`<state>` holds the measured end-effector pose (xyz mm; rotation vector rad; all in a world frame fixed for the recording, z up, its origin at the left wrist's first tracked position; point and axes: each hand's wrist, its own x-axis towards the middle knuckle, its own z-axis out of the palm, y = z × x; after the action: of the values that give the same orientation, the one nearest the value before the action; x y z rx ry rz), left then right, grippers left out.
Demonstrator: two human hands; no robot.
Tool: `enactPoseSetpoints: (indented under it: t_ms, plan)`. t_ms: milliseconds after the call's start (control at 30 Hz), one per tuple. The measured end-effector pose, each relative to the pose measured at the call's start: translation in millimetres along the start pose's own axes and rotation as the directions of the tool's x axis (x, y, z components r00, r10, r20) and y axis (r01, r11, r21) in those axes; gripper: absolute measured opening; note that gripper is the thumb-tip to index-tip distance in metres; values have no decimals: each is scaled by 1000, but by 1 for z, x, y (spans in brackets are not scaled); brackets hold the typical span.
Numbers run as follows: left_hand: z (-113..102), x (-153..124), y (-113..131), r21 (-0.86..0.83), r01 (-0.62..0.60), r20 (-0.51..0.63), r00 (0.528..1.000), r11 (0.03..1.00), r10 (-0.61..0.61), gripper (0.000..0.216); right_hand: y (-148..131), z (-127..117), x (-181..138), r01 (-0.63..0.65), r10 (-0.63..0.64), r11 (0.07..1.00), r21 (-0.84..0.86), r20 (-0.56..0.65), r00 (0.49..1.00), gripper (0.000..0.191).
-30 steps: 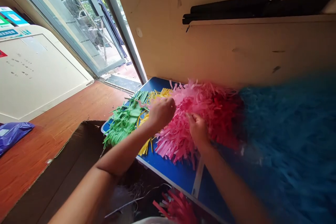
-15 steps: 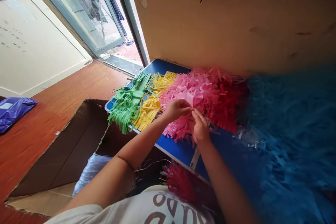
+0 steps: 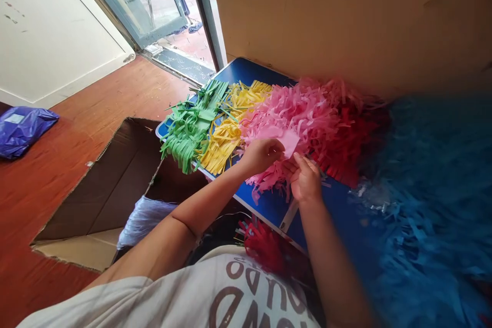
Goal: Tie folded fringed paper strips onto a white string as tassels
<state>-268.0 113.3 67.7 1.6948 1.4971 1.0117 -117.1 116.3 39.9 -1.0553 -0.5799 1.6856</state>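
Observation:
Pink fringed tissue paper point(image 3: 303, 107) lies in a fluffy heap on the blue table point(image 3: 269, 210). A flat, uncut piece of it point(image 3: 289, 142) shows between my hands. My left hand point(image 3: 264, 156) is closed on the edge of this paper, its thumb and fingers curled together. My right hand point(image 3: 306, 178) is just to the right, its thumb and fingertips at the paper's lower edge in a loose pinch. Yellow fringe point(image 3: 221, 146) and green fringe point(image 3: 188, 133) lie to the left, and red fringe point(image 3: 348, 148) to the right.
Blue fringe point(image 3: 434, 205), blurred, covers the right side, with clear plastic point(image 3: 371, 195) beside it. An open cardboard box point(image 3: 100, 179) and a pale bundle of strands point(image 3: 144, 218) are at lower left. A purple bag point(image 3: 28, 130) lies on the floor near a glass door point(image 3: 154, 10).
My hands have moved slightly apart, the right one going right and down. More of the flat pink piece shows between them. The camera view has shifted, tilting downward.

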Motion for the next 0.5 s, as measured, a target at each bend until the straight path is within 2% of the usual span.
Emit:
enactPoseSetpoints:
  t_ms: [133, 267, 367, 500]
  plan:
    - [4, -5, -2, 11, -27, -5, 1000, 1000, 27, 10, 0, -1, -2, -43, 43, 998, -34, -10, 999, 38]
    - [-1, -18, 5, 50, -75, -6, 997, 996, 75, 7, 0, 0, -4, -11, 10, 998, -58, -31, 999, 38]
    - [-2, -30, 13, 208, -83, 0, 996, 975, 85, 14, 2, 0, -5, 12, -16, 996, -87, -47, 999, 38]
    - [6, -37, 17, 423, -31, -11, 999, 905, 39, 21, 6, 3, -5, 51, -62, 993, -103, -107, 992, 43]
